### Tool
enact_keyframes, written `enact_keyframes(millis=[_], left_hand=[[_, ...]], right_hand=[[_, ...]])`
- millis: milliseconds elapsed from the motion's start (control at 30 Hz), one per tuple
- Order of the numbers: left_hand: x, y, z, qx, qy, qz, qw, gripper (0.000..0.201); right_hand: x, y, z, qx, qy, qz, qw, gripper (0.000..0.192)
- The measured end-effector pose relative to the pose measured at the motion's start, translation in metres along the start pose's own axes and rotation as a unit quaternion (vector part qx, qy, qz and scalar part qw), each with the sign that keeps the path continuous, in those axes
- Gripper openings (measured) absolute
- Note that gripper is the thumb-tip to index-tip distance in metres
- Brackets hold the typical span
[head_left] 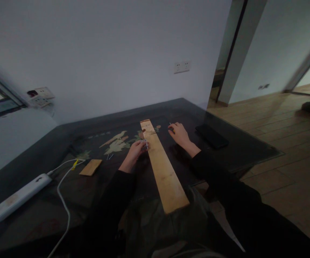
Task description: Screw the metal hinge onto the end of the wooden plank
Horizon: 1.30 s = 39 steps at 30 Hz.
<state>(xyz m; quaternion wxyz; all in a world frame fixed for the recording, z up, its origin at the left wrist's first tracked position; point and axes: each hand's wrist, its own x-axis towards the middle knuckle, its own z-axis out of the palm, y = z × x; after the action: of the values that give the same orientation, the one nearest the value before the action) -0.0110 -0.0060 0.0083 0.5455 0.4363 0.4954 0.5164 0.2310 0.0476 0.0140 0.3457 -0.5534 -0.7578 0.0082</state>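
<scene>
Leftmost, near the table's [241,143] left front corner, a white power strip [19,195] lies with its white cable [63,204] trailing toward the front edge. Further right, a small wooden offcut [90,167] rests flat on the dark top, and a couple of loose nails [109,156] lie just beyond it, apart from everything else.

Left hand [136,149]: fingers pinched on what looks like a small nail [145,143], held at the left edge of the long plank [161,165]. Too small and dim to confirm whether the tip touches the wood.

Plank runs from near the middle of the table back over the front edge, its near end overhanging toward the lap.

Right hand [179,134]: resting on the table just right of the plank's far end, fingers loosely curled; something thin shows at the fingertips, but I cannot tell if it is gripped. A dark phone [211,136] lies toward the right edge.

Judgement: to do this well, keep the nail upright and the pinch low on its shank. The overhanging end makes the plank liable to tip or shift, so the free hand is better pressed down on the board.
</scene>
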Motion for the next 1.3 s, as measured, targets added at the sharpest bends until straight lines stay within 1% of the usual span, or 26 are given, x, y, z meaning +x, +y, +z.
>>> enact_keyframes(millis=[100,167,233,333,533,633,833,1033,1200,1300], left_hand=[[0.002,-0.001,0.0,-0.003,0.002,-0.002,1.0,0.014],[0.003,-0.001,0.0,-0.005,0.001,0.001,1.0,0.014],[0.002,0.0,0.001,-0.008,-0.005,0.007,1.0,0.016],[0.001,0.0,0.001,-0.007,-0.016,0.02,1.0,0.019],[0.003,-0.003,-0.001,0.008,-0.02,0.029,0.999,0.019],[0.005,-0.005,-0.002,0.006,-0.029,0.032,0.999,0.015],[0.007,-0.006,-0.003,0.024,-0.027,0.026,0.999,0.01],[0.002,-0.003,0.0,0.041,-0.05,0.028,0.997,0.006],[-0.002,0.001,0.004,-0.005,-0.083,0.006,0.996,0.008],[-0.002,0.001,0.004,-0.016,-0.089,-0.004,0.996,0.012]], right_hand=[[0.0,-0.031,0.015,0.097,-0.006,-0.076,0.992,0.015],[-0.003,-0.051,0.026,0.152,-0.025,-0.099,0.983,0.014],[-0.006,-0.066,0.035,0.194,-0.044,-0.101,0.975,0.014],[-0.009,-0.077,0.044,0.224,-0.062,-0.083,0.969,0.016],[-0.012,-0.076,0.046,0.232,-0.071,-0.074,0.967,0.014],[-0.013,-0.076,0.044,0.225,-0.081,-0.078,0.968,0.016],[-0.012,-0.074,0.041,0.236,-0.09,-0.09,0.963,0.021],[-0.01,-0.071,0.041,0.242,-0.089,-0.102,0.961,0.01],[-0.012,-0.069,0.041,0.232,-0.05,-0.115,0.965,0.007],[-0.015,-0.071,0.039,0.237,-0.037,-0.122,0.963,0.008]])
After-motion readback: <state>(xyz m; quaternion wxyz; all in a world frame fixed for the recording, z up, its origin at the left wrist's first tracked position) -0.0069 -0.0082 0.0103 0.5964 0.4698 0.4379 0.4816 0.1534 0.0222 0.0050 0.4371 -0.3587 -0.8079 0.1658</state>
